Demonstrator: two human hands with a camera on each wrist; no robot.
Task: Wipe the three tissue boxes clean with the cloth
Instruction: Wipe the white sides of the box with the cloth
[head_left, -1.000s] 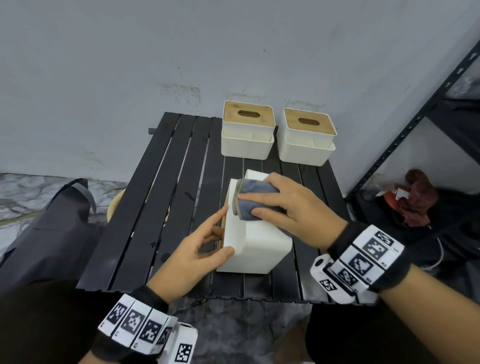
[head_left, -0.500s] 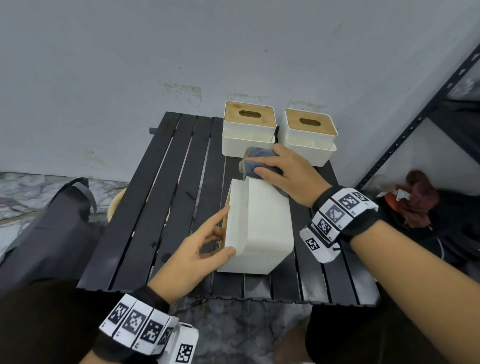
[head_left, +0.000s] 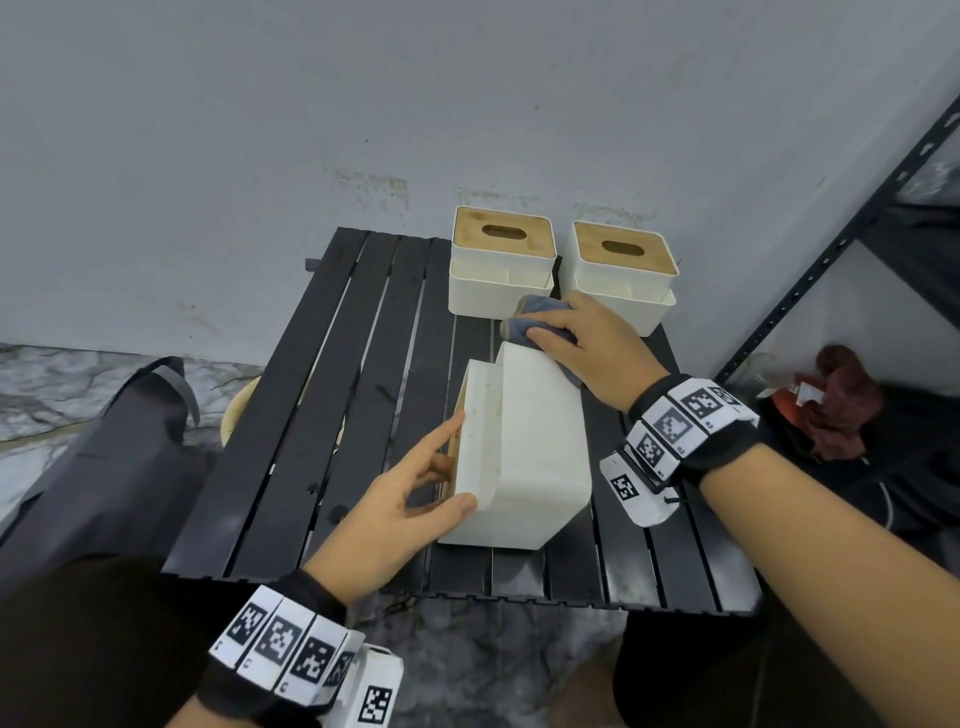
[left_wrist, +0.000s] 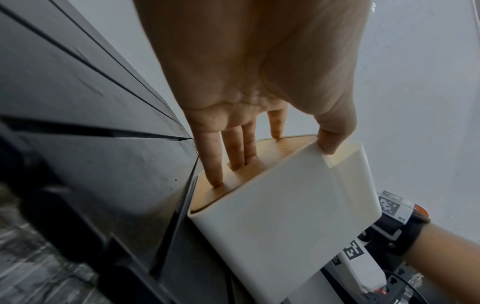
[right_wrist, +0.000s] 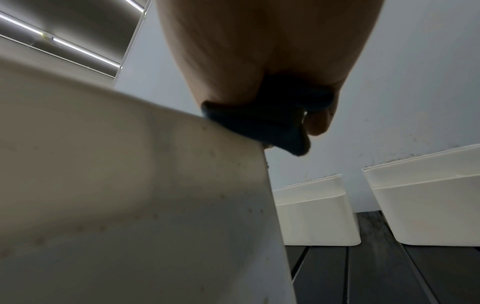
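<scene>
A white tissue box (head_left: 524, 447) lies on its side on the black slatted table (head_left: 322, 415), its wooden lid (left_wrist: 233, 174) facing left. My left hand (head_left: 415, 483) steadies it, straight fingers (left_wrist: 233, 152) against the lid and thumb on the near top edge. My right hand (head_left: 587, 348) holds a folded grey-blue cloth (head_left: 530, 322) pressed on the box's far top edge; the cloth (right_wrist: 262, 125) shows dark under the palm in the right wrist view. Two more white boxes with wooden lids, one (head_left: 501, 260) left and one (head_left: 623, 280) right, stand upright by the wall.
A grey wall backs the table. A black metal shelf frame (head_left: 831, 249) rises at the right, with red cloth (head_left: 836, 410) and clutter beneath. A dark bag (head_left: 104, 452) lies on the floor at the left, beside a pale round object (head_left: 236, 410) under the table edge.
My right hand has slid the cloth along the top of the lying box, from its middle to its far edge. The left hand and box have stayed put.
</scene>
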